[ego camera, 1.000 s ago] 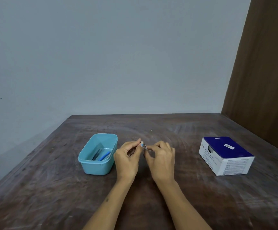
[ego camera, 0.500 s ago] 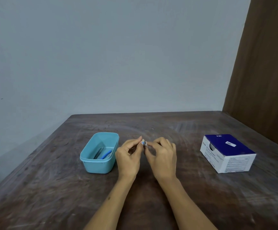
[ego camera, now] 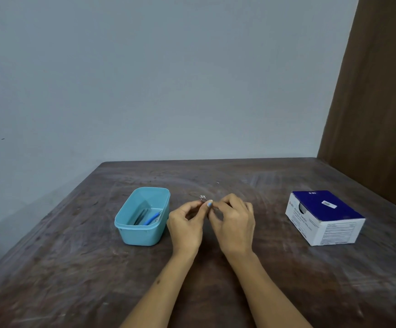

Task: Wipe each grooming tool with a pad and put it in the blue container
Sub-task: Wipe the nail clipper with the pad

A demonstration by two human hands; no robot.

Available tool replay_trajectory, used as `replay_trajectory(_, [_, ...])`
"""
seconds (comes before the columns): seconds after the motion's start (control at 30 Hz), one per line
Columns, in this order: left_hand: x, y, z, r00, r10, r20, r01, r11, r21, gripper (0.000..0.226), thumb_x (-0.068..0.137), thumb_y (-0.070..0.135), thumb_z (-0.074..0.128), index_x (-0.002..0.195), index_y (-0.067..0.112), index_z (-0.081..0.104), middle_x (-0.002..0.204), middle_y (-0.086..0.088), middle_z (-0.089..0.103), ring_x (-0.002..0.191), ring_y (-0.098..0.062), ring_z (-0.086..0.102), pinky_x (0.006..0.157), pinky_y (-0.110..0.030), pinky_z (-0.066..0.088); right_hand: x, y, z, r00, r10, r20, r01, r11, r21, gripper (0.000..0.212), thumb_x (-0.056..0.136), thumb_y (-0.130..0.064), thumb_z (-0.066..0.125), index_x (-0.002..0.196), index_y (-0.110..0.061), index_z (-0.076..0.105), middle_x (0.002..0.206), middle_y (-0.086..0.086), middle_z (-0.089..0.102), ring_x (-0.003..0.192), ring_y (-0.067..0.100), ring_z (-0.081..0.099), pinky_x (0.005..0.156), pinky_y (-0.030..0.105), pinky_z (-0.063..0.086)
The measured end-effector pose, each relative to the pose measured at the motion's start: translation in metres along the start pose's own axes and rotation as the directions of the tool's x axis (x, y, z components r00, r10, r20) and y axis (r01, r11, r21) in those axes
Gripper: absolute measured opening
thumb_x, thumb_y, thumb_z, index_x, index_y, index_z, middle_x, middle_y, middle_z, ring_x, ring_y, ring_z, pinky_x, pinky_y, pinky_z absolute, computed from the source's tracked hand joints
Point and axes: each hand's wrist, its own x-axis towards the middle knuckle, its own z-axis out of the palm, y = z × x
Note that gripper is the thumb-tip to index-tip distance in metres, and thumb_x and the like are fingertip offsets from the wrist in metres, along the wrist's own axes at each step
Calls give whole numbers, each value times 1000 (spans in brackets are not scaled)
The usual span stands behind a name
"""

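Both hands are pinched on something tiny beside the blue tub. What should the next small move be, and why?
Probably finish rubbing, then carry the small metal tool left into the blue container. Left hand and right hand both pinch it, a light-blue bit between the fingertips; two tools already lie inside.

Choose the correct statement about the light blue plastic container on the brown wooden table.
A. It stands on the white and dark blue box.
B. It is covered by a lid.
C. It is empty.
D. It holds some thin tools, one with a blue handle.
D: the open light blue plastic container shows thin tools inside, one blue-handled.
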Motion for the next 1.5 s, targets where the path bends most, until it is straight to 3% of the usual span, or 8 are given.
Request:
replay_trajectory(0.1, [2, -1, -1, 999, -2, -46, 1, 1000, -13, 5, 79, 17, 72, 83, 19, 73, 77, -3, 74, 76, -19, 71, 77, -46, 57, -2, -1, 0, 993, 68, 101, -72, 997, 35, 10, 68, -16, 81, 73, -18, 73, 68, -3, 57, 57, 16, 55, 59, 30, 45])
replay_trajectory(0.17, [2, -1, -1, 998, -3, -63, 1, 1000, -23, 5, 81, 20, 70, 82, 24, 71, 78, -3, 73, 77, -20, 71, 78, -45, 57, -2, 2, 0, 942, 234, 239, -257, 964, 69, 6, 75, -19, 76, 79, -21, 74, 77, -4, 62, 67, 16, 63, 62, 30, 50])
replay_trajectory(0.27, [2, 0, -1, 997, 38, -63, -36, 999, 39, 15, 86, 18, 65, 79, 32, 65, 76, 2, 71, 75, -17, 70, 75, -40, 58, 1, 10, -1, 832, 459, 313, -541, 797, 269, 9, 77, -19, 75, 86, -20, 76, 83, -4, 72, 72, 4, 66, 70, 20, 52])
replay_trajectory(0.33, [0, 0, -1, 996, 82, -36, -78, 992, 104, 8, 88, 16, 61, 88, 21, 68, 77, 0, 71, 73, -13, 69, 72, -35, 59, 4, 10, -4, 770, 513, 379, -638, 614, 465, 12, 77, -14, 75, 85, -23, 75, 83, -6, 74, 74, -2, 66, 72, 13, 50])
replay_trajectory(0.5, [-1, -2, -1, 994, 110, 16, -111, 973, 201, 22, 89, 8, 58, 109, 5, 67, 91, -9, 72, 76, -14, 70, 67, -14, 55, 3, 8, -2, 721, 486, 494, -689, 424, 588, 28, 84, -5, 66, 87, -32, 71, 90, -6, 73, 87, 5, 67, 81, 28, 53])
replay_trajectory(0.63, [-1, -5, -1, 987, 154, 44, -160, 954, 255, 24, 87, 7, 60, 110, 8, 67, 98, -6, 72, 84, -18, 69, 78, -37, 57, 5, 7, -3, 683, 500, 532, -717, 318, 621, 21, 87, -3, 62, 99, -17, 71, 86, -8, 72, 76, -1, 65, 72, 20, 53])
replay_trajectory(1.0, [-1, -7, -1, 974, 183, 136, -216, 929, 299, 35, 83, -3, 59, 112, 16, 68, 93, -2, 70, 81, -15, 67, 76, -37, 57, 5, 6, -4, 733, 406, 546, -677, 359, 642, 29, 86, -1, 62, 89, -28, 70, 97, -1, 71, 89, 5, 66, 78, 20, 52])
replay_trajectory(1.5, [-3, -6, 0, 972, 130, 197, -186, 936, 299, 32, 84, -4, 56, 102, 17, 71, 89, 0, 71, 77, -14, 68, 74, -32, 57, 4, 10, 0, 740, 462, 489, -670, 448, 592, 19, 84, -19, 68, 98, -31, 70, 100, -2, 68, 89, 9, 64, 82, 30, 52])
